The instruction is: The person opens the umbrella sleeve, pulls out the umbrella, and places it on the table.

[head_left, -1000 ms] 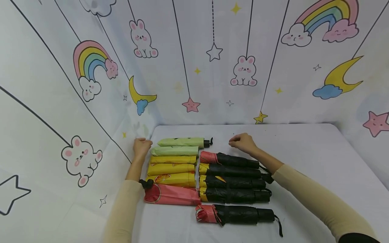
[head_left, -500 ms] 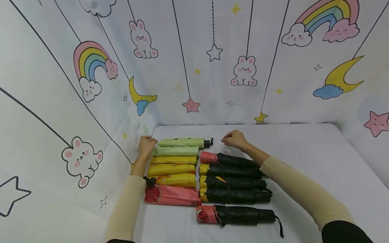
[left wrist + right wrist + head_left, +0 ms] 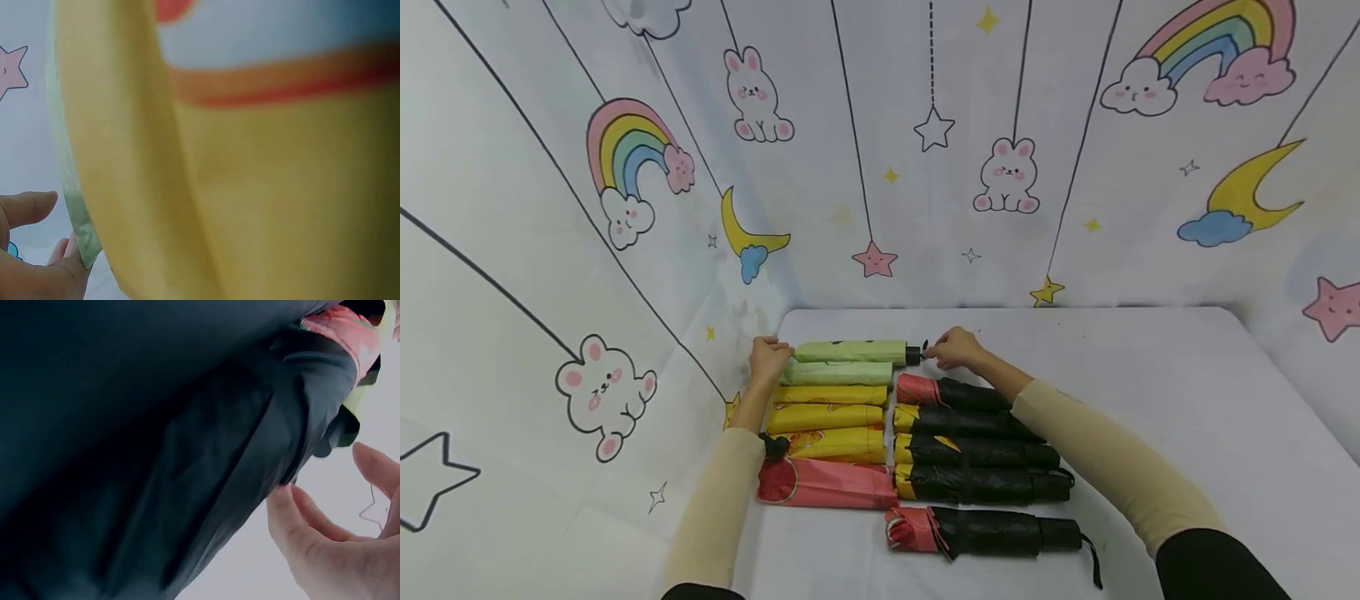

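Observation:
My left hand (image 3: 770, 358) is at the left end of the far green folding umbrella (image 3: 850, 352). In the left wrist view, its thumb (image 3: 31, 209) stands apart from the pale green fabric end, with the other fingers partly hidden behind that end. At the umbrella's black handle end is my right hand (image 3: 957, 347), fingertips right by the wrist strap. The right wrist view shows its thumb and fingers spread with a gap between them. A second green umbrella (image 3: 837, 374) lies alongside, on the near side.
Yellow umbrellas (image 3: 829, 417) and a red one (image 3: 835, 483) continue the left row. Several black umbrellas with red or yellow ends (image 3: 981, 452) form the right row, partly under my right forearm. Nearest lies a red-and-black umbrella (image 3: 985, 531). A patterned wall cloth (image 3: 925, 217) borders the white table (image 3: 1150, 375).
My right hand has moved left to the far green umbrella's handle end. My left hand has come right, to its other end, and the umbrella has barely shifted.

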`<state>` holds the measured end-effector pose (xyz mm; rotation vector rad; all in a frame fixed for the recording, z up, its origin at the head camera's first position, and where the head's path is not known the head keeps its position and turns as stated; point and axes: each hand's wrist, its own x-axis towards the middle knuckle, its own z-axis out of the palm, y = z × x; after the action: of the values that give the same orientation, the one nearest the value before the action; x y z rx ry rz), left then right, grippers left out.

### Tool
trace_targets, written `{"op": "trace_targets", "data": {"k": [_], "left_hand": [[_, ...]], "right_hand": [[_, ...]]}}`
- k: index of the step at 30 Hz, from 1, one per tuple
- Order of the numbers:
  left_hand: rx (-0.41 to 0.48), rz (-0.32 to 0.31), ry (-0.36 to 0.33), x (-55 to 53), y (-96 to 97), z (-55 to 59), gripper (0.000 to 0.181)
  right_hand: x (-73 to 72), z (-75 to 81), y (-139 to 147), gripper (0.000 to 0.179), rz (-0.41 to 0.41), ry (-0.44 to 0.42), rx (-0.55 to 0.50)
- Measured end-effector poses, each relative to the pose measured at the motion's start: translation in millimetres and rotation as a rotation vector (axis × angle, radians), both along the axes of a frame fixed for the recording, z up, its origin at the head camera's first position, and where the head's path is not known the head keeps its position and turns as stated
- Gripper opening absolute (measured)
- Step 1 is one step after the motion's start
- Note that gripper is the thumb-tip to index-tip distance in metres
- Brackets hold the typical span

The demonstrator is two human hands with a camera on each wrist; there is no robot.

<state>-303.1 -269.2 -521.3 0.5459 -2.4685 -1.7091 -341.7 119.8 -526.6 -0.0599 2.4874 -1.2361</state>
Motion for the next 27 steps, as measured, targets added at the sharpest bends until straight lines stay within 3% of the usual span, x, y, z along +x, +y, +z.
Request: {"op": "trace_targets", "data": {"k": [8,13,22,27], "left_hand": [[-0.020,0.001,0.008,-0.4,-1.8,-3.7,0.052],[-0.007,-0.006,0.017,-0.9,-2.1,-9.7,0.049],[-0.006,-0.013,0.036,-5.4,-1.2,-15.4,0.048],[-0.049,-0.034,0.031,-3.4,2.1,-14.4,0.048]], "right_hand": [[-0.8,0.0,-23.3,0.053,-0.012,-0.001,0.029],[1.4,2.0,-30.3,0.044,-0.025,-0.021,-0.012],[-6.9,-4.9,-39.4,0.048,-0.118,-0.083,-0.014],[-6.0,-6.2,-39.0,0.053,-0.145,-0.121,-0.121]]}}
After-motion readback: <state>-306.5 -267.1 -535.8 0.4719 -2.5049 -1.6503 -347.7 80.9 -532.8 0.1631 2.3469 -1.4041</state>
